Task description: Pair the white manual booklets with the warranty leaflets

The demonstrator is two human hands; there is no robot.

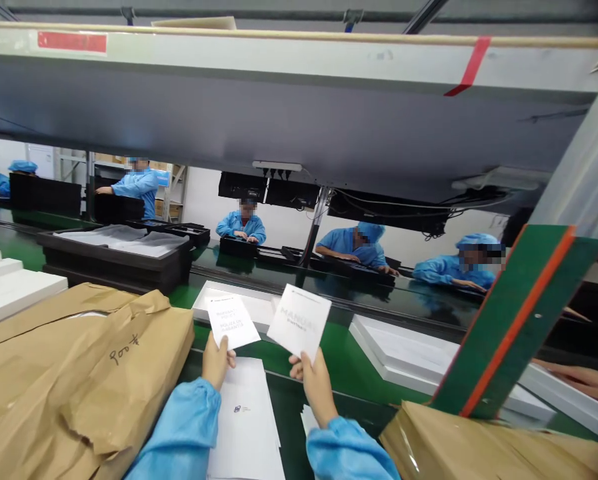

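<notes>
My left hand (217, 363) pinches a white warranty leaflet (232, 321) by its lower edge, print facing me. In my right hand (315, 380) is a white square manual (299, 320), gripped at its bottom corner between thumb and fingers. Both are raised side by side, apart from each other, in front of an open white box (263, 305) on the green surface. Below my left hand lies a stack of white printed sheets (246, 420). More white paper (306, 420) shows partly beside my right wrist, mostly hidden by the sleeve.
Brown paper packages (143, 360) lie at left, another brown package (479, 447) at lower right. White box parts (409, 353) rest to the right. A slanted green post (523, 320) and an overhead shelf (279, 100) frame the space. Another person's hand (583, 381) reaches in at right; co-workers sit opposite.
</notes>
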